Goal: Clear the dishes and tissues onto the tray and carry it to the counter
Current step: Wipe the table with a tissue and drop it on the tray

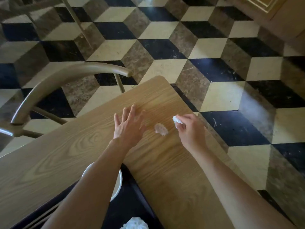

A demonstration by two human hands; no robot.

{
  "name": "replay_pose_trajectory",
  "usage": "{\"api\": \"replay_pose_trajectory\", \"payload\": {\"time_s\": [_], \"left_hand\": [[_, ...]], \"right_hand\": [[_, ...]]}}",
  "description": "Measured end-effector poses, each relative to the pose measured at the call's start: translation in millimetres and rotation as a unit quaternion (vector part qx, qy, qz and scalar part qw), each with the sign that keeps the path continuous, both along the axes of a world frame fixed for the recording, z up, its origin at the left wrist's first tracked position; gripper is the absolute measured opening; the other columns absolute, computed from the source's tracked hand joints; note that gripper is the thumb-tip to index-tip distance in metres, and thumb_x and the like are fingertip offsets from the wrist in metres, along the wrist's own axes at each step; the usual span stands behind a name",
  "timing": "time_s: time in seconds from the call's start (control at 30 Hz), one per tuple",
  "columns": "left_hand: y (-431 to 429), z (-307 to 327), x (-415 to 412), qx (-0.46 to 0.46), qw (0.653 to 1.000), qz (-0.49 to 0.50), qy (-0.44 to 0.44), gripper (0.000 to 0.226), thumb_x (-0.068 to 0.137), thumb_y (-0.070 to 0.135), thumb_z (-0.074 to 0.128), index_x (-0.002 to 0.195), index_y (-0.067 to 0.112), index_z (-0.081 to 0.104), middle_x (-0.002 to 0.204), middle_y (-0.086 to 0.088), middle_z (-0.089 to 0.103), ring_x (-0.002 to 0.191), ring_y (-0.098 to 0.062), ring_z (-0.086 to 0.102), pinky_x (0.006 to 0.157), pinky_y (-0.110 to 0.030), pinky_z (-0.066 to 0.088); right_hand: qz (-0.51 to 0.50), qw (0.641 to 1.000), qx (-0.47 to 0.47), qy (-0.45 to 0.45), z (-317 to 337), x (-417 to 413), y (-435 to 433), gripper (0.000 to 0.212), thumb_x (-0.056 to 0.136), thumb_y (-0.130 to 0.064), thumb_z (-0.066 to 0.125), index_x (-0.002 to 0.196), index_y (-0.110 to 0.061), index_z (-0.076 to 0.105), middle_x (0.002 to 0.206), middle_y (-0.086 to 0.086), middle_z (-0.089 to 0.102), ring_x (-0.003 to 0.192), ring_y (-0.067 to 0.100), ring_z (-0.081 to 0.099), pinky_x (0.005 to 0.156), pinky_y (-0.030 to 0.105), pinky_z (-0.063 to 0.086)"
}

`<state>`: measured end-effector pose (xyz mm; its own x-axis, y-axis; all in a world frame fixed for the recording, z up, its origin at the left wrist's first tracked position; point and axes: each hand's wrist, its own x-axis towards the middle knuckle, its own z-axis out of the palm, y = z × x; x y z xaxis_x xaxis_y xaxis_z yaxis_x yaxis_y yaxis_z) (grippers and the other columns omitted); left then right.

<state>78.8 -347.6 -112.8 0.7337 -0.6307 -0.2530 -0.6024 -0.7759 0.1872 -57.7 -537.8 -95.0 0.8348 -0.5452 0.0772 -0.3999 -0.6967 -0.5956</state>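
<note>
Nearest, tissue on the tray: a crumpled white tissue [134,223] already lies on the dark tray [130,192] at the bottom edge; soft, nearly weightless, it can be pinched anywhere.
White dish: a round white dish [117,184] sits on the tray, mostly hidden under the left forearm; it looks stiff, smooth and breakable, so by my judgement it wants a grip at the rim, not a slide.
Tray: dark and flat, resting on the wooden table [49,156]; loaded, it will likely need both hands at opposite edges and a level carry, since loose tissues could blow or roll off.
Left hand: the left hand [130,124] is spread wide, fingers apart, palm down over the table, gripping nothing.
Loose tissue: a small crumpled wad [161,129] lies on the bare table between the two hands, just beside the left thumb; light and compressible, a fingertip pinch from above should lift it.
Right hand: the right hand [189,128] has its fingertips closed in a pinch on another white wad [177,120], which pokes out beyond them.
Chair: a curved chair back [66,75] stands beyond the table's left side.
Floor: patterned tiles [165,30] lie beyond.
</note>
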Motion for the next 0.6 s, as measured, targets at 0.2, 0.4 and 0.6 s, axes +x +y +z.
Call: {"api": "replay_pose_trajectory", "payload": {"time_s": [0.2,0.4,0.6], "left_hand": [[-4.9,-19.3,15.0,-0.001,1.000,-0.002,-0.014,0.061,0.097,0.066,0.009,0.154,0.049,-0.005,0.166,0.002,-0.015,0.151,-0.028,-0.018,0.117,-0.063,-0.007],[-2.3,-26.2,10.7,-0.034,0.998,0.011,-0.049,0.059,0.099,0.064,0.014,0.155,0.048,0.003,0.168,0.001,-0.006,0.153,-0.027,-0.011,0.118,-0.063,-0.003],[-1.8,-26.3,10.6,-0.043,0.998,0.009,-0.051,0.059,0.100,0.063,0.016,0.155,0.047,0.004,0.168,0.000,-0.005,0.153,-0.027,-0.010,0.118,-0.063,-0.002]], "right_hand": [[0.027,0.989,-0.140,0.050,-18.3,1.3,-8.4,0.018,0.091,-0.020,0.068,0.107,-0.011,0.073,0.097,0.006,0.061,0.086,0.023,0.057,0.070,0.024,0.041],[0.098,0.992,-0.072,0.044,-9.1,-5.7,11.0,0.029,0.085,-0.009,0.073,0.114,-0.012,0.073,0.087,0.003,0.061,0.066,0.012,0.054,0.057,0.018,0.042],[0.180,0.981,-0.012,0.065,-1.1,-48.2,42.8,0.033,0.082,-0.006,0.074,0.112,-0.020,0.072,0.087,-0.005,0.063,0.065,0.009,0.058,0.051,0.026,0.053]]}}
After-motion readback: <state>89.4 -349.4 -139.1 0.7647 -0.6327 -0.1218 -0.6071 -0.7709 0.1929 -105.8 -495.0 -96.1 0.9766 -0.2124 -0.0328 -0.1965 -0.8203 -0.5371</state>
